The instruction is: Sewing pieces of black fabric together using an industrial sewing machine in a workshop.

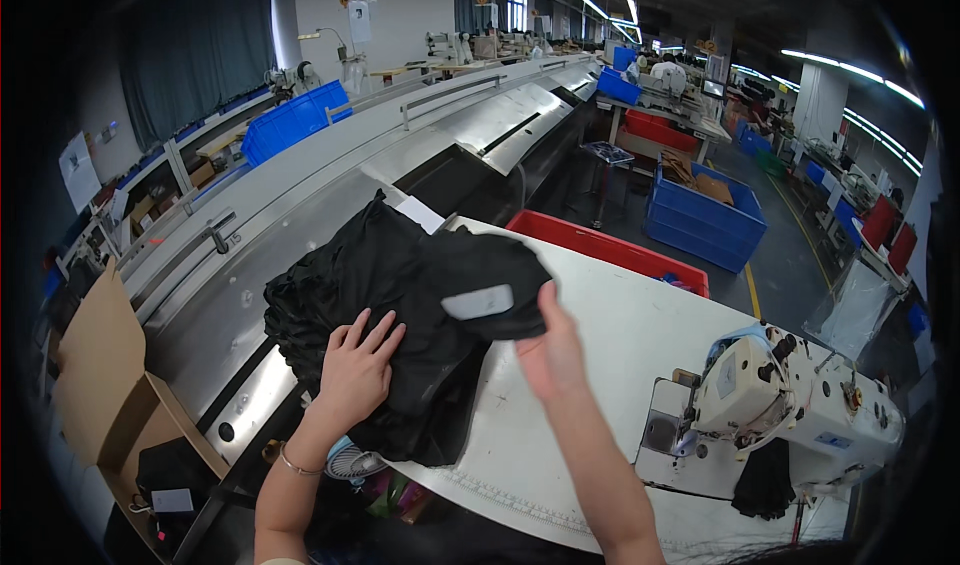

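Observation:
A heap of black fabric pieces point(350, 255) lies on the left end of the white sewing table, partly over the metal trough. My left hand point(358, 360) rests flat on it with the fingers spread. My right hand point(552, 350) pinches the right edge of a black fabric piece point(490, 260) between thumb and fingers, holding that edge up over the table. A pale grey rectangular patch point(478, 302) shows on this piece. Where the held piece ends within the heap cannot be made out.
A white sewing machine point(760, 390) stands on the table point(590, 365) at right, black cloth point(765, 480) hanging beside it. A cardboard box point(150, 405) sits at left. Beyond the table are a red bin point(610, 250) and a blue bin point(700, 220). A metal trough point(330, 180) runs into the distance.

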Motion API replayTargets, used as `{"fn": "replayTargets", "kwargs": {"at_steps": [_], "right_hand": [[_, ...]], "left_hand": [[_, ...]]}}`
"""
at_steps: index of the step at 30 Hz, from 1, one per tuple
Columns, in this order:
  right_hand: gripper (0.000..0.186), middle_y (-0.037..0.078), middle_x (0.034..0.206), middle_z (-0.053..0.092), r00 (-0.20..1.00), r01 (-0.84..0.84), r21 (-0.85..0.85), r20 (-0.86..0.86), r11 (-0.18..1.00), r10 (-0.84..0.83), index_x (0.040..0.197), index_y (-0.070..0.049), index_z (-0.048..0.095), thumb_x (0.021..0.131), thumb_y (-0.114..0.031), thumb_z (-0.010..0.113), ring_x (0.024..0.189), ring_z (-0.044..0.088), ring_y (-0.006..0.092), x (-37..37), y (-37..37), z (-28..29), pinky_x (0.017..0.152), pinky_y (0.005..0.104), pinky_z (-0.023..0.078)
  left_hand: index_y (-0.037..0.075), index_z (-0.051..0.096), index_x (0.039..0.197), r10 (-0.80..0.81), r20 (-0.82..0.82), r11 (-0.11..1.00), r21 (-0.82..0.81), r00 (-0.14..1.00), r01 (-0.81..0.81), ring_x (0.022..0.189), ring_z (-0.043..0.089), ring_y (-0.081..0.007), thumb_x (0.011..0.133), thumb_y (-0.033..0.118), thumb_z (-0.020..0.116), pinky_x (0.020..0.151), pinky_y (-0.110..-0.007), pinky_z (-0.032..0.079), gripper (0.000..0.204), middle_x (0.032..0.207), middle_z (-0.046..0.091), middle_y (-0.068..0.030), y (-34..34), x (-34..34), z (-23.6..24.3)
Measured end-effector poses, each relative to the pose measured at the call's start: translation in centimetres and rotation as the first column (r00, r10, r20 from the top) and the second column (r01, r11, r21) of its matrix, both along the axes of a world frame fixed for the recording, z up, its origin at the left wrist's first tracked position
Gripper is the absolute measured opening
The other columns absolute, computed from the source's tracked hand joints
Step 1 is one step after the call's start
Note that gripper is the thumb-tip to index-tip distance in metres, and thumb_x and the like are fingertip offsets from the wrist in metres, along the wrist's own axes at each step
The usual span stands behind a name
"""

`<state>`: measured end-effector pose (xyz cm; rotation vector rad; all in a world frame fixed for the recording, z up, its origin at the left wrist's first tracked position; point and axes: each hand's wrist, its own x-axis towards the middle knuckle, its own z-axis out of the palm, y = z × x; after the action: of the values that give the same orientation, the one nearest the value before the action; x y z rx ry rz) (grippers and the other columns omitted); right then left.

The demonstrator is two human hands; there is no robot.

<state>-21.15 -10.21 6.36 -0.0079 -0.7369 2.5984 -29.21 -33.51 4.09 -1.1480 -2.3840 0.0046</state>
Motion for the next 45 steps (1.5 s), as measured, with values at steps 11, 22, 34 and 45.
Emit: {"fn": "replayTargets", "kwargs": {"at_steps": [11, 22, 34, 45], "right_hand": [[0.025, 0.009, 0.059, 0.048, 0.851, 0.146, 0.984, -0.177, -0.101, -0.494, 0.082, 0.002, 0.055, 0.094, -0.021, 0.055, 0.052, 0.044, 0.0121, 12.4, 4.6, 7.3, 0.051, 0.0291, 0.037], [0.038, 0.025, 0.107, 0.060, 0.973, -0.220, 0.469, 0.165, -0.855, -0.160, 0.106, 0.006, 0.057, 0.079, -0.020, 0.055, 0.104, 0.060, 0.0335, 20.5, -7.9, -8.8, 0.093, 0.0412, 0.045], [0.047, 0.019, 0.123, 0.053, 0.928, -0.032, 0.347, -0.338, -0.937, -0.156, 0.118, 0.006, 0.053, 0.077, -0.017, 0.052, 0.121, 0.047, 0.0336, 24.9, 3.1, -6.4, 0.109, 0.0459, 0.029], [0.047, 0.024, 0.124, 0.050, 0.995, 0.052, 0.870, -0.084, -0.490, -0.044, 0.112, 0.011, 0.052, 0.073, -0.015, 0.058, 0.126, 0.042, 0.0349, 27.2, 7.8, -11.8, 0.112, 0.0495, 0.024]], "left_hand": [[0.002, 0.069, 0.086, -0.153, 0.188, 0.977, 0.173, 0.970, 0.121, 0.083, 0.058, -0.0252, 0.083, 0.012, 0.063, 0.075, -0.034, 0.047, 0.012, 0.086, 0.063, -0.0086, 2.9, -1.1, 4.4], [-0.010, 0.059, 0.106, -0.720, 0.463, 0.642, 0.162, 0.516, 0.750, 0.079, 0.061, -0.0281, 0.085, 0.018, 0.062, 0.064, -0.032, 0.053, 0.035, 0.094, 0.058, -0.0170, 18.2, 19.9, -3.7], [0.002, 0.065, 0.096, -0.544, 0.449, 0.817, 0.474, 0.709, 0.328, 0.065, 0.057, -0.0289, 0.084, 0.003, 0.062, 0.060, -0.037, 0.047, 0.013, 0.088, 0.053, -0.0125, 16.7, 17.5, 0.9], [0.004, 0.054, 0.085, -0.598, 0.302, 0.798, 0.133, 0.743, 0.588, 0.070, 0.061, -0.0267, 0.075, 0.007, 0.060, 0.053, -0.036, 0.049, 0.013, 0.081, 0.054, -0.0104, 27.0, 16.6, -6.1]]}}
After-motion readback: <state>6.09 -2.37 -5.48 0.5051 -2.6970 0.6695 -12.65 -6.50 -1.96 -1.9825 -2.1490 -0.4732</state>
